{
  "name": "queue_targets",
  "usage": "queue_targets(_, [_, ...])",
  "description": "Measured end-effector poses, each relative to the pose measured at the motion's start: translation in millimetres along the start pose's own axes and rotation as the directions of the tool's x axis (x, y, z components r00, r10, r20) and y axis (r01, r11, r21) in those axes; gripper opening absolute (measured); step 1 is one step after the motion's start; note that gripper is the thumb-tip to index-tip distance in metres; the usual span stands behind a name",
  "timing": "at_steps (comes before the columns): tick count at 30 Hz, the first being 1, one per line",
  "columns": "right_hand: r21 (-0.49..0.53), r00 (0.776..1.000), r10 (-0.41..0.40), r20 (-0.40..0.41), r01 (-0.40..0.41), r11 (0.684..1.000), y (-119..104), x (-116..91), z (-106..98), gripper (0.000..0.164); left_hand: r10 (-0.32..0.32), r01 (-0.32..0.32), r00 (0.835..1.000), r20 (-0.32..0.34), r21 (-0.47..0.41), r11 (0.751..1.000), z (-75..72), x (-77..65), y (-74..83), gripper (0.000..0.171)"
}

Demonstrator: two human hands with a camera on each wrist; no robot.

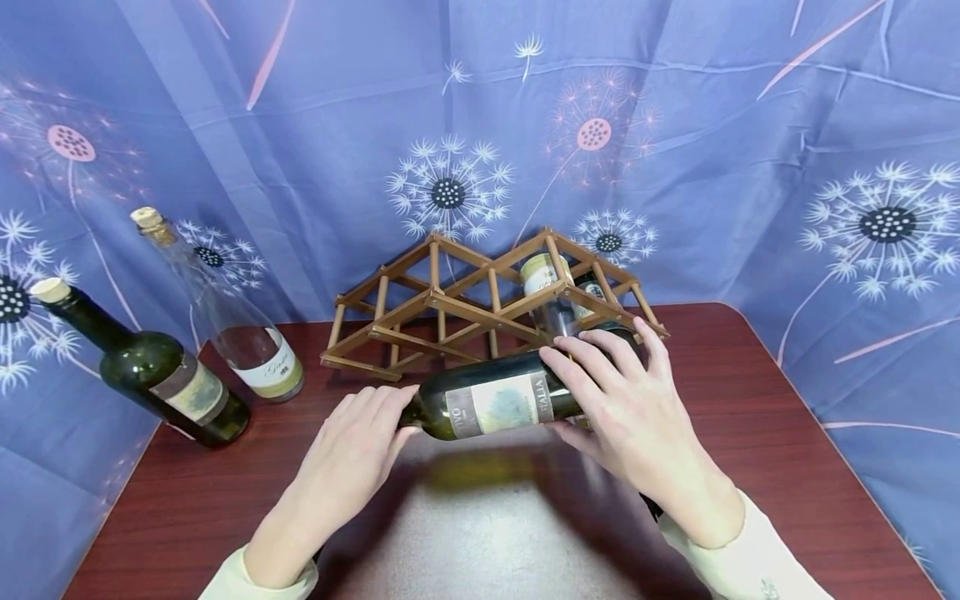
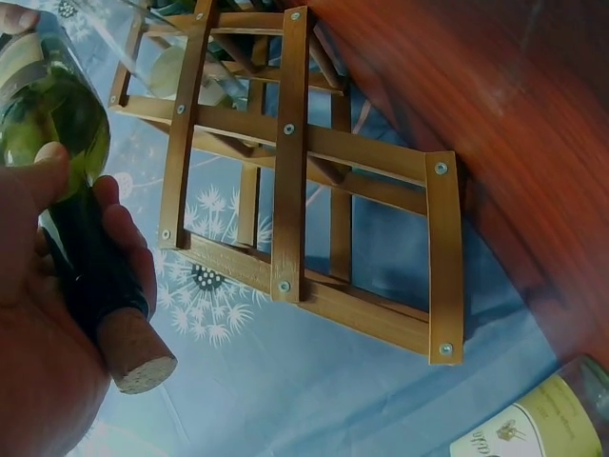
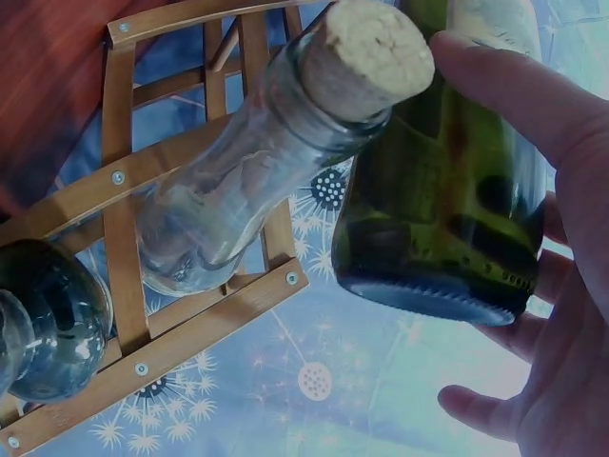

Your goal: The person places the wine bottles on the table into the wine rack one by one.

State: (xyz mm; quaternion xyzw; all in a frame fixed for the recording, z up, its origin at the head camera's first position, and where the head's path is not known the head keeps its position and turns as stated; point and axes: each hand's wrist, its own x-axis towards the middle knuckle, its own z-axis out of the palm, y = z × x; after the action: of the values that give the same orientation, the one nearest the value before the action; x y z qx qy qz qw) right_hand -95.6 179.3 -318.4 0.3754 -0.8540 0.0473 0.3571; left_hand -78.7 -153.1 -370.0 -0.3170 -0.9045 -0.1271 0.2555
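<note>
Dark green glass wine bottle [image 1: 498, 407] with a grey and white label, held sideways above the reddish-brown tabletop [image 1: 757, 417].
From my distant place, I see the left hand [image 1: 348, 446] with its fingers curled round the bottle's neck, near the brown cork [image 2: 138, 352], while the right hand [image 1: 626, 408] grips the body close to the base, thumb and fingers on opposite sides. The bottle is in front of a brown wooden rack [image 1: 432, 298] made of crossed bars. In the right part of this rack lie a clear glass bottle with a pale cork [image 3: 209, 214] and a dark glass bottle [image 3: 67, 324]. At the left, another dark green corked bottle [image 1: 138, 371] and a clear corked bottle with a white and yellow-green label [image 1: 273, 371] stand upright, near each other.
</note>
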Motion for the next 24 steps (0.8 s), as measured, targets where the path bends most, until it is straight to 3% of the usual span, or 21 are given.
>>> queue_targets(24, [0.017, 1.000, 0.015, 0.012, -0.015, 1.000, 9.6, -4.8, 0.0, 0.090, -0.032, 0.032, 0.999, 0.022, -0.028, 0.999, -3.1, -15.6, -8.2, 0.041])
